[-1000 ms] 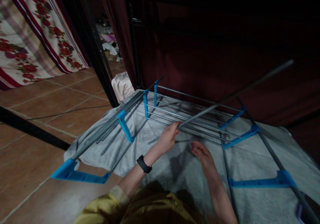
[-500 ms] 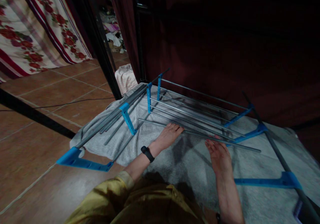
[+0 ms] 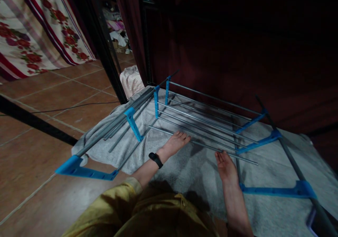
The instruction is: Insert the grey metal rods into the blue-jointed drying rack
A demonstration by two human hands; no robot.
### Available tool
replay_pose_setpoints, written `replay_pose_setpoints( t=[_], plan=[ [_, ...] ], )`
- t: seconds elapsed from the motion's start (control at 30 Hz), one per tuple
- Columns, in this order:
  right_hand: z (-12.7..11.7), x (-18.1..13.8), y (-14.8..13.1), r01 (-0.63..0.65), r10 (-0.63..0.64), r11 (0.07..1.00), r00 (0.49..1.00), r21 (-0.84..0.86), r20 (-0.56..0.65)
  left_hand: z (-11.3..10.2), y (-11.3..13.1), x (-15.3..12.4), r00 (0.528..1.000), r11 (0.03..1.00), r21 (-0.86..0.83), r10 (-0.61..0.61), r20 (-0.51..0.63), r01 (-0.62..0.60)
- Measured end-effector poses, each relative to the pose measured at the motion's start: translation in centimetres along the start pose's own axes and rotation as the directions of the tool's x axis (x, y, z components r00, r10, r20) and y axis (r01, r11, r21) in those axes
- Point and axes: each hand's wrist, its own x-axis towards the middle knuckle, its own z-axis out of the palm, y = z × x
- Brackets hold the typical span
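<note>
A rack of grey metal rods (image 3: 200, 124) in blue plastic brackets (image 3: 133, 124) lies on a grey towel (image 3: 190, 173) on the floor. One loose grey rod (image 3: 206, 144) lies along the rack's near side. My left hand (image 3: 176, 142), with a black watch on its wrist, rests flat and open with its fingertips at this rod. My right hand (image 3: 226, 164) lies flat and open on the towel, fingertips just short of the same rod. Neither hand grips anything.
Brown floor tiles (image 3: 52, 113) stretch to the left, crossed by a black bar (image 3: 31, 124) and a thin cable. A floral curtain (image 3: 39, 29) hangs at the upper left. A dark maroon fabric wardrobe (image 3: 224, 47) stands behind the rack. Long dark poles (image 3: 298, 170) with blue brackets lie at the right.
A second ago my left hand held a long rod raised at a slant. The rod now lies flat beside the rack, and both hands have opened and rest by it.
</note>
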Motion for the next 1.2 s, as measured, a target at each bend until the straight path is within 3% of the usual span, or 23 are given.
replay_pose_setpoints(
  t=[0.17, 0.53, 0.97, 1.2],
  plan=[
    [-1.6, 0.8, 1.0, -0.07, 0.07, 0.998, 0.996, 0.002, -0.052, 0.9, -0.1, -0.4, 1.0, 0.999, -0.032, 0.007, 0.005, -0.007],
    [-3.6, 2.3, 1.3, -0.105, 0.106, 0.994, 0.984, 0.014, -0.141, 1.8, -0.5, -0.5, 0.997, 0.996, 0.07, 0.055, 0.054, -0.059],
    [-4.1, 2.5, 2.0, -0.084, 0.082, 0.996, 0.983, -0.002, -0.163, 3.0, -0.6, -1.1, 0.998, 0.996, 0.09, 0.017, 0.062, -0.022],
    [-4.5, 2.3, 2.8, -0.045, 0.047, 0.999, 0.986, 0.018, -0.158, 4.5, -1.6, -2.1, 0.997, 1.0, 0.017, -0.023, 0.073, 0.022]
  ],
)
